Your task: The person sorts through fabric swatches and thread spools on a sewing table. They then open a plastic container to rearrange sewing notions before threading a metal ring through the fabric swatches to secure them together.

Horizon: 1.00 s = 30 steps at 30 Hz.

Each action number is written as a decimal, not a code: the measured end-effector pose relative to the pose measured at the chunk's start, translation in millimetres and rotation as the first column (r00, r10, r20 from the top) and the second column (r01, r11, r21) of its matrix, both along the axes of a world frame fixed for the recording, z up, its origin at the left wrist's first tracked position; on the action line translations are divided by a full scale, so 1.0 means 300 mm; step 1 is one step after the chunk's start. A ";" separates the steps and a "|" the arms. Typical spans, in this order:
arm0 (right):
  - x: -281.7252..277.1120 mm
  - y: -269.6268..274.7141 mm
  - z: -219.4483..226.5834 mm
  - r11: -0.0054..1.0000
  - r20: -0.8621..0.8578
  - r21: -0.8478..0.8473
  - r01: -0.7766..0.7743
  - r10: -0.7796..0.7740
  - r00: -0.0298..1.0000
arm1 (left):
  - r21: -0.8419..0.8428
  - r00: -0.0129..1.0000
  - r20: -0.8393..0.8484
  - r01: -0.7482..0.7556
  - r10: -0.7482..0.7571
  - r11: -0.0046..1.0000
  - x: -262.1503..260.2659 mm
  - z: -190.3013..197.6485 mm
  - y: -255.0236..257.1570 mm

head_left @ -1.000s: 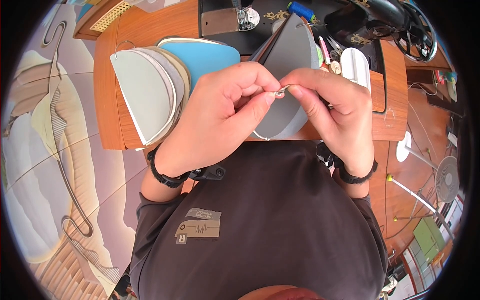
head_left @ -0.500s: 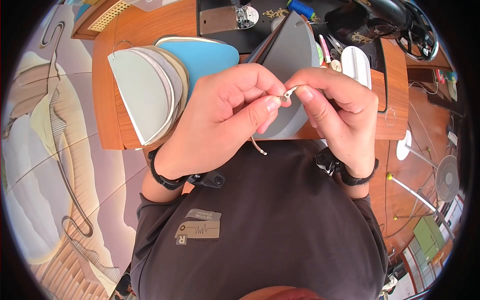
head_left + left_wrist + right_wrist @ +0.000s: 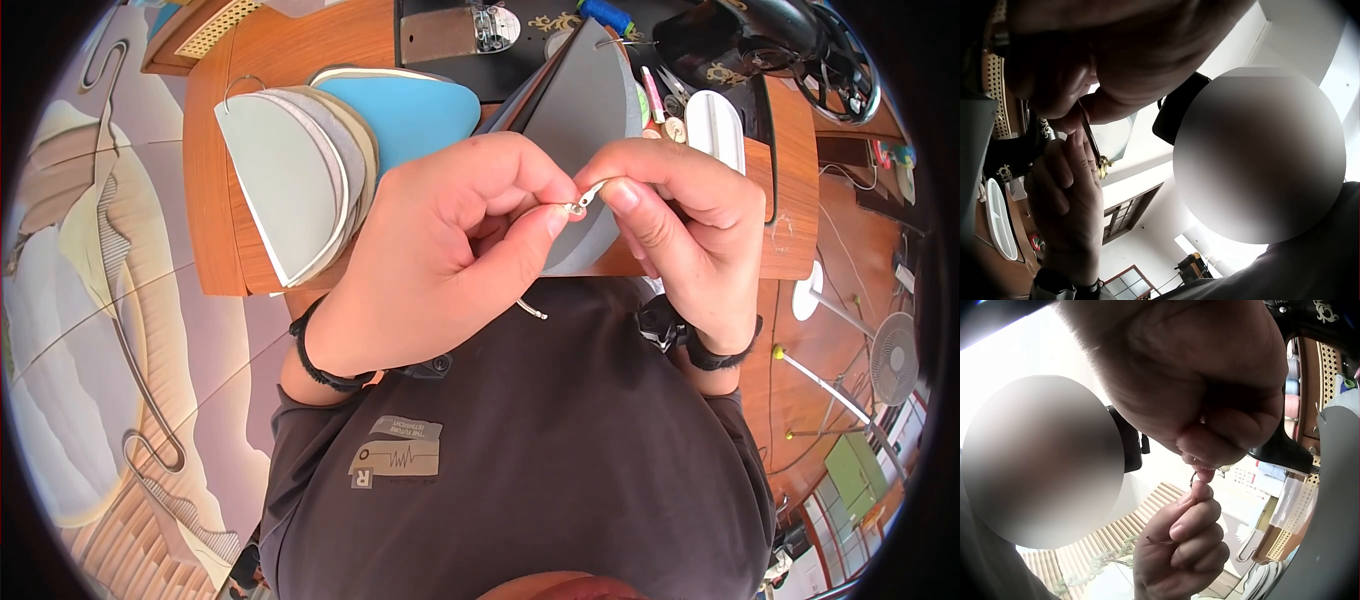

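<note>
In the head view both hands meet over the table's near edge. My left hand (image 3: 450,225) pinches a small pale metal fitting (image 3: 574,209) between thumb and forefinger. The thumb and forefinger of my right hand (image 3: 695,225) pinch a thin pale strip with a holed end (image 3: 590,194), close beside that fitting. Below the left hand hangs a thin pale tail (image 3: 533,311), its upper part hidden by the fingers. From the left wrist, a narrow dark strip (image 3: 1089,132) with a gold-coloured fitting (image 3: 1105,166) shows by the fingertips. The right wrist view shows the pinching fingers from below.
Half-round swatches on rings, pale (image 3: 285,190), blue (image 3: 410,115) and grey (image 3: 590,110), lie on the wooden table (image 3: 225,255). Behind stands a black sewing machine (image 3: 720,50). A blue thread spool (image 3: 606,15), scissors (image 3: 672,85) and a white tray (image 3: 715,130) are near it.
The fingertips have drawn slightly apart, so the fitting and the strip's holed end show between them. Both hands have shifted a little right and down; the tail hangs lower.
</note>
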State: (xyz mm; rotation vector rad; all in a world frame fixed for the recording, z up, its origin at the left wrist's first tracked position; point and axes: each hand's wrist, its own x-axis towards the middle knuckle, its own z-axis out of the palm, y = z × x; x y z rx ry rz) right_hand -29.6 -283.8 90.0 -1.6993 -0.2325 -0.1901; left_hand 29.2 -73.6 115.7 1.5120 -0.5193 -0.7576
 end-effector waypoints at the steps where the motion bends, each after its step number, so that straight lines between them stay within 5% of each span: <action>1: 0.000 -0.002 0.001 1.000 -0.003 -0.006 -0.004 0.004 1.000 | 0.017 1.000 0.031 -0.006 0.006 1.000 -0.003 0.000 0.000; 9: -0.014 -0.002 0.018 0.992 -0.011 -0.122 0.036 -0.037 0.999 | 0.095 0.974 0.226 -0.047 0.025 0.994 -0.020 -0.001 0.001; 17: -0.031 -0.018 0.064 0.974 -0.073 -0.227 0.010 -0.027 0.997 | 0.000 0.957 0.280 -0.077 0.074 0.997 -0.049 -0.013 -0.008; 30: -0.013 -0.033 0.040 0.977 0.203 -0.211 -0.011 0.055 0.978 | -0.069 0.881 0.472 -0.012 0.043 0.998 -0.047 -0.011 0.001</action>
